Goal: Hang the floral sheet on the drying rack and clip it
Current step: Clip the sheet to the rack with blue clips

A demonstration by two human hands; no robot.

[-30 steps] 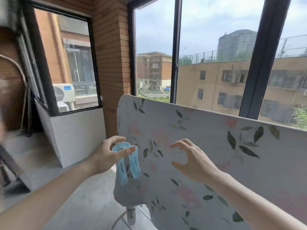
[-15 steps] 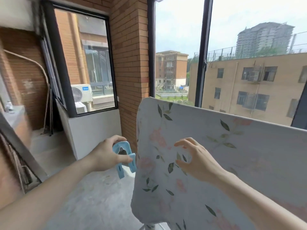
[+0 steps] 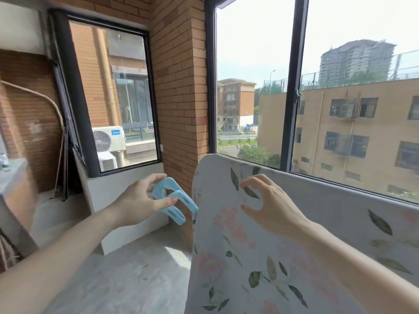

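Beside the balcony window, the floral sheet (image 3: 272,257) hangs draped over its rack. Your left hand (image 3: 138,205) pinches a blue clip (image 3: 174,200) near the sheet's edge; your right hand (image 3: 269,205) hovers, fingers spread and curled. Loosely pinched, the clip may slip.

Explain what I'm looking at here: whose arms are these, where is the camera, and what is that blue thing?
No machine here: a person wears a camera on the head, looking forward and down, so you see their own two bare arms. The left hand pinches a blue clothes clip between thumb and fingers. The right hand hovers with curled fingers over the floral sheet, holding nothing. The sheet already hangs over a rack, which it hides almost wholly. The clip is beside the sheet's left edge, not yet on it. Behind are windows and a brick pillar.
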